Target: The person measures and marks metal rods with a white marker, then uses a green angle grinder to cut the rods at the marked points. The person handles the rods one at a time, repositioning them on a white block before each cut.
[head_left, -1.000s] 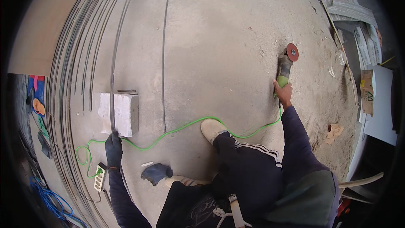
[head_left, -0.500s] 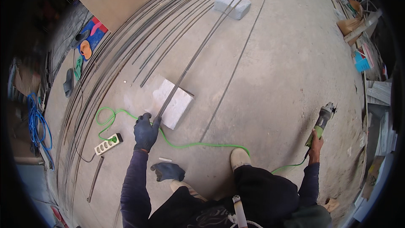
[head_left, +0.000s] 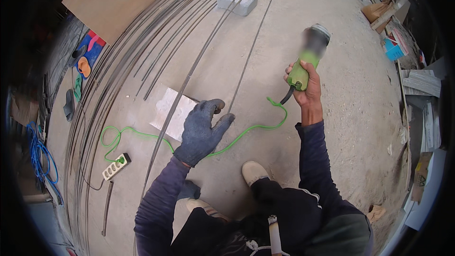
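My right hand [head_left: 310, 87], bare, grips an angle grinder [head_left: 310, 57] with a green body. Its head points away from me and is blurred. A green cord [head_left: 256, 127] hangs from its rear and runs across the floor. My left hand [head_left: 201, 132], in a dark grey work glove, hovers with thumb and fingers apart and nothing between them. It hides part of the near white block [head_left: 166, 109]. Just left of this hand, long thin metal rods [head_left: 189, 73] lie over the near block and the far white block [head_left: 239, 2]. A single rod [head_left: 253, 45] lies farther right.
Many long rods [head_left: 121, 61] lie along the left, near a wooden board [head_left: 118, 0]. A power strip [head_left: 116, 166] and a short bar [head_left: 107, 208] are on the floor. Another glove [head_left: 189, 190] lies beside my feet. Scrap, including a blue container [head_left: 393, 49], lines the right side.
My left hand has let go of the rods and moved right. My right hand has lifted the grinder and brought it inward and farther forward. The cord has shifted along with it.
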{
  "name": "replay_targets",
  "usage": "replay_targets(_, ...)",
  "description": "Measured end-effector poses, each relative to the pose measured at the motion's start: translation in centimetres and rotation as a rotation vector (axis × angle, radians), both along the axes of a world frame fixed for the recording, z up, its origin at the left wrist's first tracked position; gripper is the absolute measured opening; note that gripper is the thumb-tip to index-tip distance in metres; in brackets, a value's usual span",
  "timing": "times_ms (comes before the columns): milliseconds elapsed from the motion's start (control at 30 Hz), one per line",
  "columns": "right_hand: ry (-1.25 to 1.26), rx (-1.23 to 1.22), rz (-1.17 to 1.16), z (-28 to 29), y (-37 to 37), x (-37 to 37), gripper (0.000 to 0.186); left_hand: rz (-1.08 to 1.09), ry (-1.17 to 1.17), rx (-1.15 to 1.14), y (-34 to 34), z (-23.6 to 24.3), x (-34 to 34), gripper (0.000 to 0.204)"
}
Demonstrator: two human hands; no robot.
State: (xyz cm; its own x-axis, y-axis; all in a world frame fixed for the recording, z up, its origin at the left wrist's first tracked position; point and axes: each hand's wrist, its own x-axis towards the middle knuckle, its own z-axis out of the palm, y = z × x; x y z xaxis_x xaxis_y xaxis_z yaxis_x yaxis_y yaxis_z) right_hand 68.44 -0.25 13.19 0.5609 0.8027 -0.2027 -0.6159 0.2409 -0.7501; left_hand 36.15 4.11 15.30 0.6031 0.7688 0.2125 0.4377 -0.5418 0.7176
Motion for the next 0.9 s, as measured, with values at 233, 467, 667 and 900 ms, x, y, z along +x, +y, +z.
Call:
replay_targets(233, 0.208, -0.088, 0.224, -6.6, 2.2, -8.6, 0.033, 0.116, -0.061, 0.026, -2.9, -3.6, 5.4, 0.034)
replay_targets(467, 0.206, -0.192, 0.286, -8.5, 2.9, -13.0, 0.028, 0.423, -0.101, -0.122, -4.6, -7.8, 6.2, 0.027)
replay_targets(667, 0.066, -0.272, 0.234, -9.2, 2.8, -13.2, 0.027, 0.457, -0.169, -0.026, -5.5, -10.1, 7.0, 0.023)
replay_targets(900, -0.167, -0.286, 0.269, -9.6, 1.1, -12.0, 0.034, 0.251, -0.037, -0.103, -4.7, -9.6, 2.5, 0.029)
